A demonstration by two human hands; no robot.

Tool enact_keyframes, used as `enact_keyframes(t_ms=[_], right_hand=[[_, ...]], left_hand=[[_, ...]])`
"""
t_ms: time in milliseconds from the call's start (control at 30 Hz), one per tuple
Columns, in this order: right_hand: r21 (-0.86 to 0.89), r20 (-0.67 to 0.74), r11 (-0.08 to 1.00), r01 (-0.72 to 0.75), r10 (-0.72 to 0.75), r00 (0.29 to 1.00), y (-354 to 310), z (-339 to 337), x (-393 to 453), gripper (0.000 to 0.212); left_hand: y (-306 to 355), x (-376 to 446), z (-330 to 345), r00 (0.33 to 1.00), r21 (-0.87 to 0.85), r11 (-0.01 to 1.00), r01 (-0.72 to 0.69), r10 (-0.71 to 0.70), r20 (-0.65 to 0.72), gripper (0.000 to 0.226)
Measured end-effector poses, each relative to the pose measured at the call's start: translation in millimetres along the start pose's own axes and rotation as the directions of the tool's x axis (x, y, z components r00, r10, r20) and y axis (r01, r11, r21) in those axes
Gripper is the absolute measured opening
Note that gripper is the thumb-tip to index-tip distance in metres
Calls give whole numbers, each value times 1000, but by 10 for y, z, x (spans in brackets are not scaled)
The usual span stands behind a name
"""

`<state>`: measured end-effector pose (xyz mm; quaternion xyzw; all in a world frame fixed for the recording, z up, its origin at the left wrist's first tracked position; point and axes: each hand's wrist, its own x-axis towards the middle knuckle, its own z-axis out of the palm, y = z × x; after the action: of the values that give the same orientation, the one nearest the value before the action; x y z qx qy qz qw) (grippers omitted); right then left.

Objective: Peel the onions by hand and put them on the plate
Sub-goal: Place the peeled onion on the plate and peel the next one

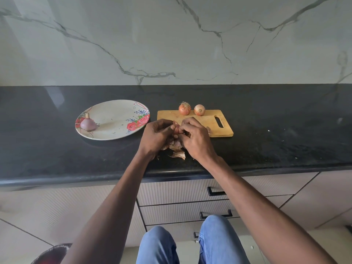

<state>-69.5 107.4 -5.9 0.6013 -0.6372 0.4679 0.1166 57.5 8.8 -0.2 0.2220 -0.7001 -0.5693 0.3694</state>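
Head view: left hand and right hand curled close around one onion above the counter, each grip pinching at its skin, onion mostly hidden. Loose skins heaped just below. One peeled onion already on the plate; two unpeeled onions waiting on the cutting board. Risks, as judged: slippery bulb squirting free toward the counter edge; skin tearing short; scraps drifting onto the plate.

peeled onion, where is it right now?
Head view: the peeled onion sits on the left part of the floral plate, left of the cutting board and both hands.
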Motion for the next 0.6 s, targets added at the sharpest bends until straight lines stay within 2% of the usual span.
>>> enact_keyframes(t_ms=[200,400,600], right_hand=[[10,-52,999,-35,36,998,-49,-11,-17,15],[23,-34,1000,-12,13,999,-50,-14,-26,26],[16,-54,1000,2,-1,999,-60,-15,-22,22]], left_hand=[[23,-20,6,1000,-29,1000,-5,6,19,12],[76,-56,28,1000,-49,998,25,-25,6,12],[75,-59,32,999,-50,998,39,-40,-26,14]])
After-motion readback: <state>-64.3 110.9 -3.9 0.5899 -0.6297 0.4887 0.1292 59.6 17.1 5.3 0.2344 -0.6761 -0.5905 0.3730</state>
